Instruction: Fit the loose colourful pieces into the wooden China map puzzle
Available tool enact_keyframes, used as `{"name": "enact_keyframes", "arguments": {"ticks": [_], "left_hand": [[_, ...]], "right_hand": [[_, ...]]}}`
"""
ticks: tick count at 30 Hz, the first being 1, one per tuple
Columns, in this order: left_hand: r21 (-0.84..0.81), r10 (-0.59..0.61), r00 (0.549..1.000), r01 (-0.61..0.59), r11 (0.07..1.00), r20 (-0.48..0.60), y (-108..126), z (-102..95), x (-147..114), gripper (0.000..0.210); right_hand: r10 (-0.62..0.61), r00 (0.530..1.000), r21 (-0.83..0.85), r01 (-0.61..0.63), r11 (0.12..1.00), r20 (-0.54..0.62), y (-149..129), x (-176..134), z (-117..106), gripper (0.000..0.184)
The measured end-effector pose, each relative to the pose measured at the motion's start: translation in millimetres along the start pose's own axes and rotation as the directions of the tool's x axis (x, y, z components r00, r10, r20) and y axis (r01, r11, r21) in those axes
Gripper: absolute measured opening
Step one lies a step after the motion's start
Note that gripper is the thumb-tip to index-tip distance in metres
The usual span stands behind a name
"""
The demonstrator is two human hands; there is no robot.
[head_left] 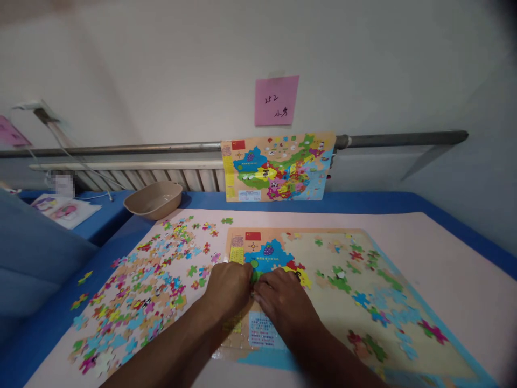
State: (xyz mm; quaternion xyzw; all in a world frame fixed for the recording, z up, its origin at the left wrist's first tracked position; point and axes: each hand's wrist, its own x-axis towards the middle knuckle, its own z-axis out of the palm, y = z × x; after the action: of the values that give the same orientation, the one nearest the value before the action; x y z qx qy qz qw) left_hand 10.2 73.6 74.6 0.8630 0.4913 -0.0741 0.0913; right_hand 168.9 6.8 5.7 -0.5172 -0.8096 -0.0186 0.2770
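Observation:
A map jigsaw puzzle board (327, 318), part filled, lies flat before me. Its joined section on the left shows a blue area (254, 253) with grapes and a red flag (253, 236). My left hand (230, 285) is closed, knuckles up, over the left of this section. Close against it, my right hand (280, 293) has its fingers curled and pressed together. Both sets of fingertips meet at the lower edge of a green patch (255, 276). Whatever they pinch there is hidden by the fingers. Loose pieces, such as a green piece (339, 280), lie on the board's right part.
Left of the board spreads a heap of loose puzzle pieces (149, 285) on a pink sheet (404, 226). Behind them stands a beige basin (155, 199). A finished map picture (278, 167) leans against the wall pipe (404, 139), below a pink note (277, 101).

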Motion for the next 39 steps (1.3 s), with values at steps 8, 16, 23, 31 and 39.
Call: {"name": "enact_keyframes", "arguments": {"ticks": [8, 16, 23, 31, 39], "left_hand": [[0.024, 0.025, 0.996, -0.023, 0.999, -0.080, -3, 8.4, 3, 0.022], [-0.095, 0.075, 0.993, -0.084, 0.992, -0.095, -14, 0.5, -7, 0.024], [-0.159, 0.095, 0.987, -0.115, 0.981, -0.130, -14, 14.0, -16, 0.019], [-0.127, 0.146, 0.974, -0.168, 0.977, -0.171, -13, 16.5, -18, 0.023], [-0.206, 0.141, 0.960, -0.193, 0.959, -0.244, -15, 22.4, -17, 0.019]], "right_hand": [[0.040, 0.992, 0.049, -0.047, 0.998, 0.118, -1, 1, -3, 0.003], [0.049, 0.992, 0.009, -0.050, 0.999, 0.115, -2, 3, -2, 0.007], [0.065, 0.991, 0.008, -0.066, 0.998, 0.115, -3, 4, -3, 0.009], [0.147, 0.981, 0.044, -0.154, 0.987, 0.127, 2, 4, -10, 0.021], [0.150, 0.974, -0.075, -0.139, 0.987, 0.167, 1, 5, -15, 0.027]]}}
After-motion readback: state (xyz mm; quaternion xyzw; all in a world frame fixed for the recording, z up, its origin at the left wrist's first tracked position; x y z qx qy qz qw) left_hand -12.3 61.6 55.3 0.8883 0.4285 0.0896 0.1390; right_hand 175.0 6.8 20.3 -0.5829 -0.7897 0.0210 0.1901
